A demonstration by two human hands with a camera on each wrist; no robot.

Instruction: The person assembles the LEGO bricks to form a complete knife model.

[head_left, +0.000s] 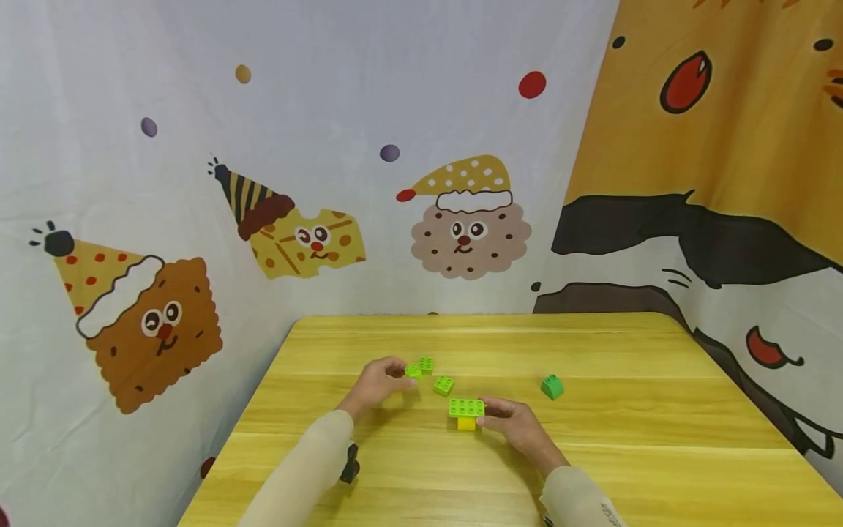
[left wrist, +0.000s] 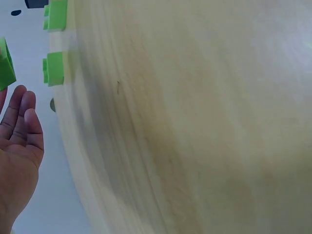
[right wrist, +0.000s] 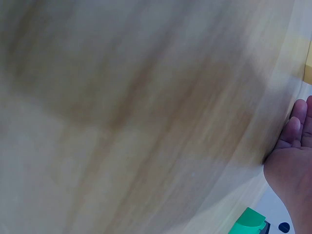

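My left hand (head_left: 377, 384) pinches a light green toy brick (head_left: 413, 371) between thumb and fingers. That same brick shows at the edge of the left wrist view, above the tabletop. Two more light green bricks, one farther back (head_left: 426, 364) and one nearer (head_left: 444, 385), lie on the table to its right. With its thumb and fingers, my right hand (head_left: 520, 424) holds the right side of a wide light green brick (head_left: 466, 407), which sits on top of a yellow brick (head_left: 466, 423). The right wrist view shows the hand's edge but not that stack.
A darker green brick with a rounded top (head_left: 552, 386) lies on the wooden table (head_left: 645, 417), right of the stack. Behind the table hangs a white cloth (head_left: 356, 88) printed with cartoon figures.
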